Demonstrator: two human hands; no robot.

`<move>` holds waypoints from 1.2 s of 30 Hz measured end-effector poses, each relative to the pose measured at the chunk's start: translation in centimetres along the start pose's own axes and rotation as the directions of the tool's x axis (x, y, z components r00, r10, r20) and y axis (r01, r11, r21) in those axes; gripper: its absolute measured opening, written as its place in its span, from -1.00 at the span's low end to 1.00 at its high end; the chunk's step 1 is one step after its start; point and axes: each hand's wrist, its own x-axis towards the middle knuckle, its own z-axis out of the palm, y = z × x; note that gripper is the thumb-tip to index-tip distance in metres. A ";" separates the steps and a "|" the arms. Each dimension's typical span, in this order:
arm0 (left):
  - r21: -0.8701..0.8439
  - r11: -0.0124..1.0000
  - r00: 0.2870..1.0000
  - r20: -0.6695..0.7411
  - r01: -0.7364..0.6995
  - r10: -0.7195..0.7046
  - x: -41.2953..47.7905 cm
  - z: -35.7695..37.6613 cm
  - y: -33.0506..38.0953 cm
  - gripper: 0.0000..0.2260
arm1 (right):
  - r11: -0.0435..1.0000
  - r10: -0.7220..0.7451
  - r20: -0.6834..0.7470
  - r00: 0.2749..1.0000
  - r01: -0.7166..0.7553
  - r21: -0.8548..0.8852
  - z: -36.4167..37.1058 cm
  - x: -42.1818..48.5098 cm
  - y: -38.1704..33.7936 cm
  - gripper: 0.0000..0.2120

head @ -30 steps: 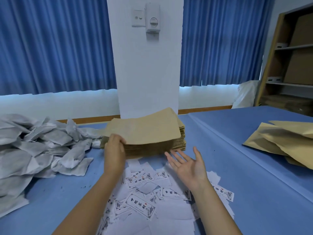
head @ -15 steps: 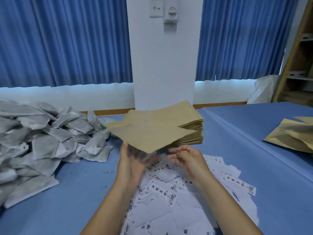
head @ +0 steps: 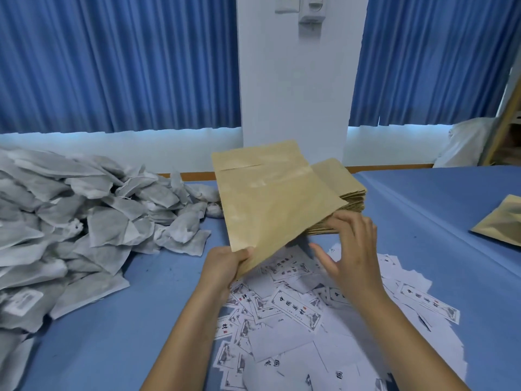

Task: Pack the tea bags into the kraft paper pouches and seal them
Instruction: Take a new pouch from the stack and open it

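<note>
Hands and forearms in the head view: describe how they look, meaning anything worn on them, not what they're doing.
Both the left hand and the right hand are bare: no gloves, and no rings, watch or bracelet show. The forearms are uncovered down to the frame's bottom edge, with no sleeve in view. Fingernails look short and unpainted.

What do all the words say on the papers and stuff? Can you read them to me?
"中國茶村", as best it reads, on a white label slip in the pile of slips on the table.
The same print on other slips: too small or blurred.
White tag on a tea bag: blurred.
Held kraft pouch, pouch stack: no text.
</note>
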 end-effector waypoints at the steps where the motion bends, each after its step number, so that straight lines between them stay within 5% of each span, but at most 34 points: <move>1: 0.013 1.000 1.000 -0.012 -0.024 0.024 0.0 -0.1 0.0 -0.82 | 0.999 -0.050 -0.013 0.999 0.050 0.017 -0.2 0.1 -0.2 -0.71; 5: 0.030 0.997 0.997 -0.042 -0.069 0.070 -0.3 -0.2 0.0 -0.79 | 0.977 -0.214 0.027 0.976 0.214 -0.004 -0.1 0.4 -1.4 -0.87; 10: -0.047 0.996 0.996 0.063 0.069 -0.066 -0.2 -1.3 0.0 -0.82 | 0.977 -0.210 0.120 0.970 0.204 0.057 0.2 0.4 -1.6 -0.91; 12: -0.296 0.946 0.991 0.062 0.134 -0.121 -0.4 -1.4 0.3 -0.85 | 0.978 -0.188 0.147 0.971 0.171 0.123 0.3 0.2 -1.8 -0.91; 15: -0.658 0.741 0.991 0.089 0.136 -0.103 -1.4 0.2 0.6 -0.65 | 0.987 -0.046 0.187 0.981 0.016 0.159 0.5 -0.2 -2.6 -0.87; 18: -0.502 0.864 0.995 0.101 0.032 0.022 -3.1 3.2 -0.5 -0.60 | 0.982 0.092 0.253 0.963 -0.130 0.138 0.9 -0.6 -3.5 -0.84; 23: -0.279 0.951 0.977 0.126 -0.132 0.173 -4.3 5.5 -2.1 -0.86 | 0.935 0.241 0.319 0.917 -0.307 0.176 1.2 -1.0 -3.7 -0.82; 36: -0.431 0.901 0.984 0.126 -0.058 0.123 -4.4 5.3 -3.2 -0.89 | 0.902 0.265 0.398 0.878 -0.372 0.218 0.8 -0.9 -3.5 -0.76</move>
